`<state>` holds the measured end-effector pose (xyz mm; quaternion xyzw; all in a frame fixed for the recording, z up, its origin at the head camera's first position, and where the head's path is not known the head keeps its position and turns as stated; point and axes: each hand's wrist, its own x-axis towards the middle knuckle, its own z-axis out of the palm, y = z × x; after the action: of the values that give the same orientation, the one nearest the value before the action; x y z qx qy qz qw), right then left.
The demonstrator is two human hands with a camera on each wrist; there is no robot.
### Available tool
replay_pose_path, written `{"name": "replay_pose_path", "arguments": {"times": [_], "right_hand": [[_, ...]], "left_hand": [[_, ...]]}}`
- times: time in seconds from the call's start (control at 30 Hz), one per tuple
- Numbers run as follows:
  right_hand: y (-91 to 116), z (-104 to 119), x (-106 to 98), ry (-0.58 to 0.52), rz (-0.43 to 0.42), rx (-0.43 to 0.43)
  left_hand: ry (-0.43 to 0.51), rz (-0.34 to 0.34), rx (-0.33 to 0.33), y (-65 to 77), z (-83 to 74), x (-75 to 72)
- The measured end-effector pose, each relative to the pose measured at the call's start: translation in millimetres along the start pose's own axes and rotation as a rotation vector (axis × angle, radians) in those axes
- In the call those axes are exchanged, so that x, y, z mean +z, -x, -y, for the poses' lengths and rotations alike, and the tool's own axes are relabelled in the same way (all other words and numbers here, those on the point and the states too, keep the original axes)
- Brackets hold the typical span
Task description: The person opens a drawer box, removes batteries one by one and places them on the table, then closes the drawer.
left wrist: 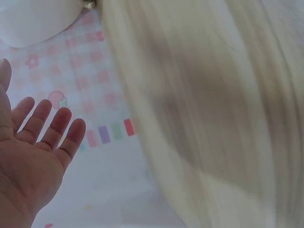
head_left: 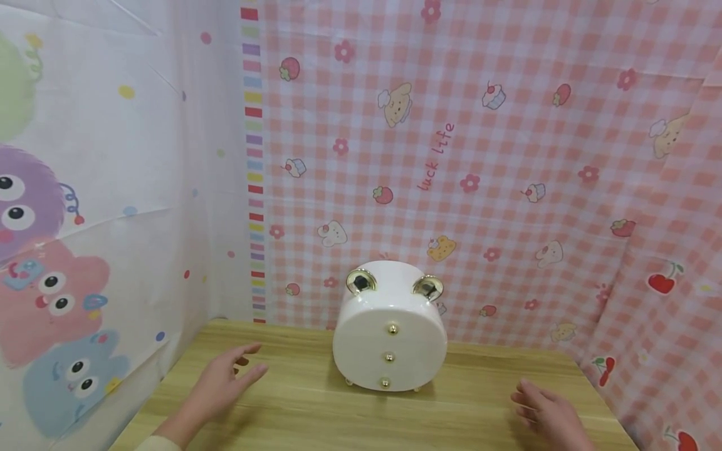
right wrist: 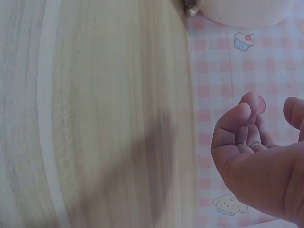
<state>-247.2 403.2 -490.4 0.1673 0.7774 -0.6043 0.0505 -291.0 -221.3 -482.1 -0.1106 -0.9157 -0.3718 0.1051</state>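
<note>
A glossy white rounded box (head_left: 389,351) stands upright on the wooden table. Down its front run three gold knobs, and two gold-rimmed rings with dark centres sit near its top; small gold feet show underneath. To the left of the box my left hand (head_left: 217,385) hovers with fingers spread and nothing in it; the left wrist view shows its bare palm (left wrist: 33,161). My right hand (head_left: 549,413) is off to the right of the box, its fingers loosely bent and holding nothing. Neither hand touches the box.
The wood-grain table (head_left: 293,413) reaches back to a pink checked cloth (head_left: 507,144) hanging behind the box. A white cloth with cartoon figures (head_left: 141,250) hangs on the left. More checked cloth (head_left: 677,326) closes the right side.
</note>
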Motion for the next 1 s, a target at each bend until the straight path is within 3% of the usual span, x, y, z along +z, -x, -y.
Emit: {"name": "replay_pose_path", "arguments": {"times": [0.23,0.7,1.0], "right_hand": [[3,4,8,-0.102,0.026,0.013],[6,9,27,-0.186,0.029,0.007],[12,16,41,-0.205,0.057,0.002]], "left_hand": [[-0.008,-0.003,0.044,-4.3,-12.8,2.7],[-0.036,-0.040,0.143,-10.2,-33.3,5.6],[-0.024,-0.025,0.150,-16.0,-45.8,6.3]]}}
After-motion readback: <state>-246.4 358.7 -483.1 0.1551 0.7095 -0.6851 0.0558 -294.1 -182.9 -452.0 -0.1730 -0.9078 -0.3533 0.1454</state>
